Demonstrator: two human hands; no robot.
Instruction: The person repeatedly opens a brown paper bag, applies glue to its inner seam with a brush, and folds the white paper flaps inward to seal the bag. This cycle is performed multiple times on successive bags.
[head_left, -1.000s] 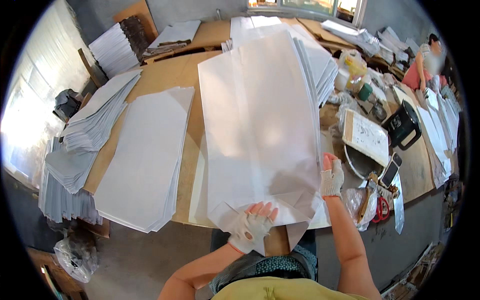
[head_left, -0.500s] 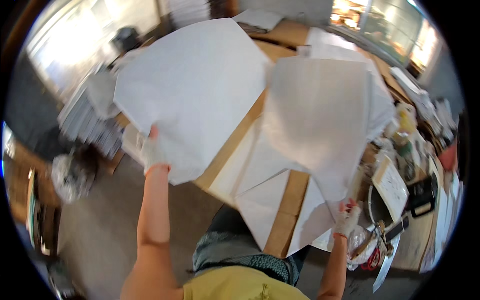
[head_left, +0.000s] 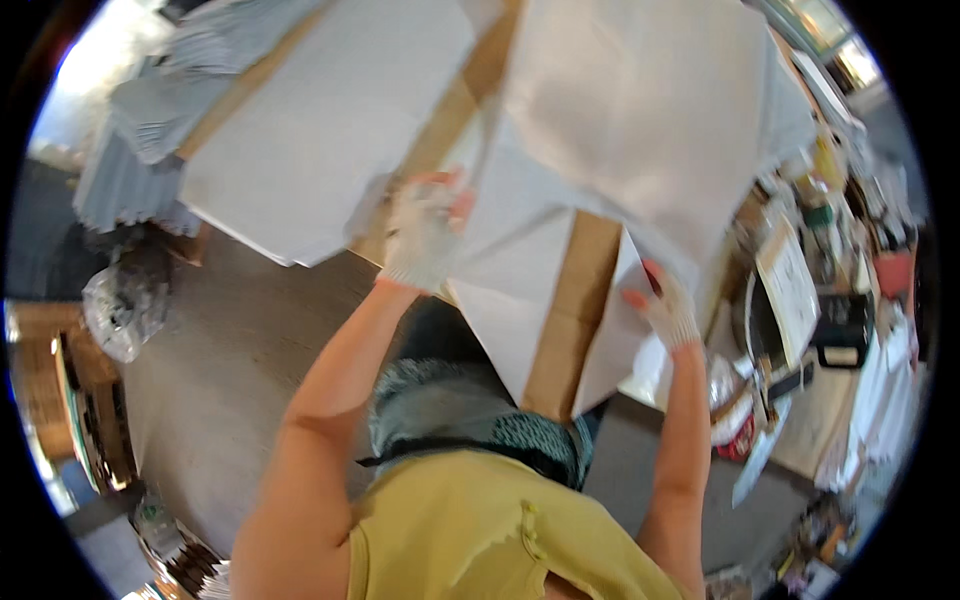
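My left hand (head_left: pixel 425 225), in a pale work glove with bare fingertips, is above the near edge of the table. Its fingers are apart, slightly blurred, and hold nothing. Next to it on the left lies a large white sheet (head_left: pixel 320 130). My right hand (head_left: pixel 668 302), gloved the same way, has thumb and fingers at the near right edge of a big white paper sheet (head_left: pixel 640 120) and seems to grip it. Under that sheet, a folded white paper piece (head_left: pixel 510 310) with a brown strip (head_left: pixel 575 310) down its middle points toward my body.
Stacked grey-white sheets (head_left: pixel 130 190) stand at the left, with a clear plastic bag (head_left: pixel 125 310) below them. At the right are a framed white board (head_left: pixel 788 290), a black box (head_left: pixel 845 330), a long blade (head_left: pixel 760 455) and clutter.
My left hand has left the left sheet and moved right, over the middle paper. My right hand has moved up along the folded piece's right side. The view has tilted downward.
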